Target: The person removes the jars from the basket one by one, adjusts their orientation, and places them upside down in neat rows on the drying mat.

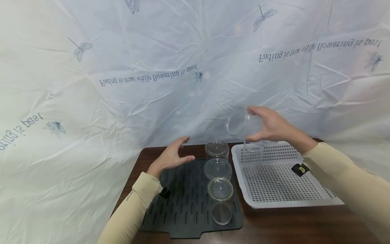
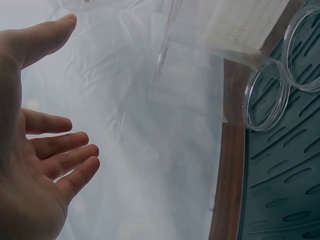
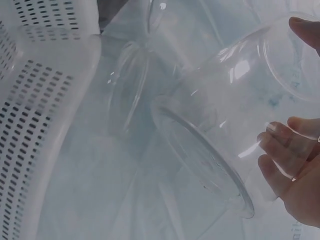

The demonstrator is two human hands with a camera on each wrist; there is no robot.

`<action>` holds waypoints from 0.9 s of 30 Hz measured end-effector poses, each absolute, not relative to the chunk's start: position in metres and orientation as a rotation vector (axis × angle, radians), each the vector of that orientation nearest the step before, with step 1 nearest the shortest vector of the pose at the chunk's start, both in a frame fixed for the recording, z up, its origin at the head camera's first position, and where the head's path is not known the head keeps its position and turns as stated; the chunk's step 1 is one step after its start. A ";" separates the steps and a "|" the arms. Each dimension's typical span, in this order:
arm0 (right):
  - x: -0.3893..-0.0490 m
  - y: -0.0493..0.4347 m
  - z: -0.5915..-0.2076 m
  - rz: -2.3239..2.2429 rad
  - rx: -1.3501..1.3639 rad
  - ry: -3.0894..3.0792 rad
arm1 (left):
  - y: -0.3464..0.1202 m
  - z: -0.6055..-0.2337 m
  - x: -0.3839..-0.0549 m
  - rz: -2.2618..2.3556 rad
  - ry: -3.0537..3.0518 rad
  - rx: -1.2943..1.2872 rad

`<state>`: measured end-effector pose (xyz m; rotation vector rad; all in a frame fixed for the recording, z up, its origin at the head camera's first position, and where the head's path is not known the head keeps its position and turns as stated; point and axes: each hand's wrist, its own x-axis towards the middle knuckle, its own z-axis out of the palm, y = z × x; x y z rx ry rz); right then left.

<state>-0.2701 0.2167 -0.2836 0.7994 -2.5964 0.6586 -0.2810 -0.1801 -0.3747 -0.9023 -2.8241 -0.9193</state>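
Note:
My right hand [image 1: 269, 125] grips a clear jar [image 1: 239, 123] above the back of a white perforated basket [image 1: 250, 200]. The jar is tilted on its side; in the right wrist view its flared rim [image 3: 210, 160] faces down and left, with my fingers curled along its wall. Below that hand, another clear jar [image 1: 254, 152] shows faintly at the basket's back left. My left hand [image 1: 172, 156] hovers over a dark slotted mat [image 1: 182, 203], fingers spread, holding nothing. Right of it, on the mat, stand a back jar [image 1: 217, 149], a middle jar [image 1: 217, 169] and a front jar [image 1: 220, 203].
The mat and basket sit side by side on a dark brown wooden table [image 1: 274, 223]. A pale printed sheet [image 1: 182, 95] hangs behind and at the left, close to the table's back edge.

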 end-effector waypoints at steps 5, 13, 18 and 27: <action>-0.272 0.206 -0.279 0.615 0.870 -2.562 | -0.177 -0.371 -0.282 -0.922 -2.802 -0.912; -0.271 0.193 -0.276 0.468 0.864 -2.612 | -0.168 -0.367 -0.282 -0.938 -2.765 -0.924; -0.270 0.182 -0.274 0.406 0.869 -2.604 | -0.163 -0.362 -0.282 -0.955 -2.740 -0.948; -0.269 0.167 -0.275 0.354 0.901 -2.569 | -0.152 -0.354 -0.282 -1.012 -2.677 -1.007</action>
